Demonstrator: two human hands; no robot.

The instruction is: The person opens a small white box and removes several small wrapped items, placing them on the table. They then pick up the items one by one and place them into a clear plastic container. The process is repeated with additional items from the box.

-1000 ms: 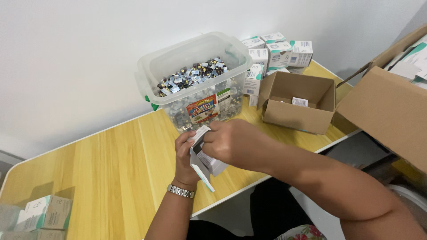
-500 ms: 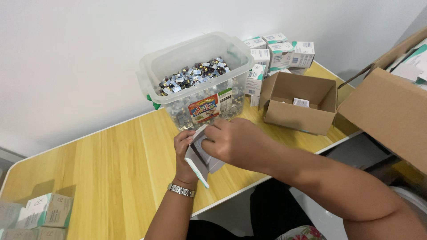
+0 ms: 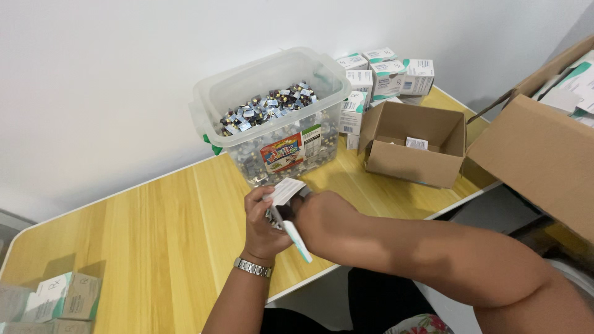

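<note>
Head view, setting: a pale wooden table (image 3: 154, 247) with a white edge stands against a white wall, seen from above by the person working at it.
Left hand: the left hand (image 3: 265, 226), with a silver metal watch (image 3: 252, 267) on its wrist, is raised just above the table's near edge, fingers curled around a small white cardboard carton with a teal stripe (image 3: 288, 213).
Right hand: the right hand (image 3: 325, 216) is closed against the same carton from the right side, its forearm crossing the lower right of the view.
Grip: both hands grasp the carton; the right hand's fingertips are hidden behind its knuckles.
Carton: it is held between the two hands, clear of the tabletop, with one white flap open at the top and a teal-tipped flap hanging down below the hands.
Behind the hands: a clear plastic storage tub (image 3: 272, 117) with a colourful label on its front wall stands on the table, partly filled with many small, shiny dark items too small to tell apart.
Right of the tub: a stack of small white and teal boxes (image 3: 383, 74) sits near the wall, just beside an open brown cardboard box (image 3: 414, 145).
Far right: a larger brown cardboard box (image 3: 544, 154) stands at the table's end, flaps open.
Lower left corner: several more small white and teal cartons (image 3: 52, 300) lie on the table, well apart from the hands.
</note>
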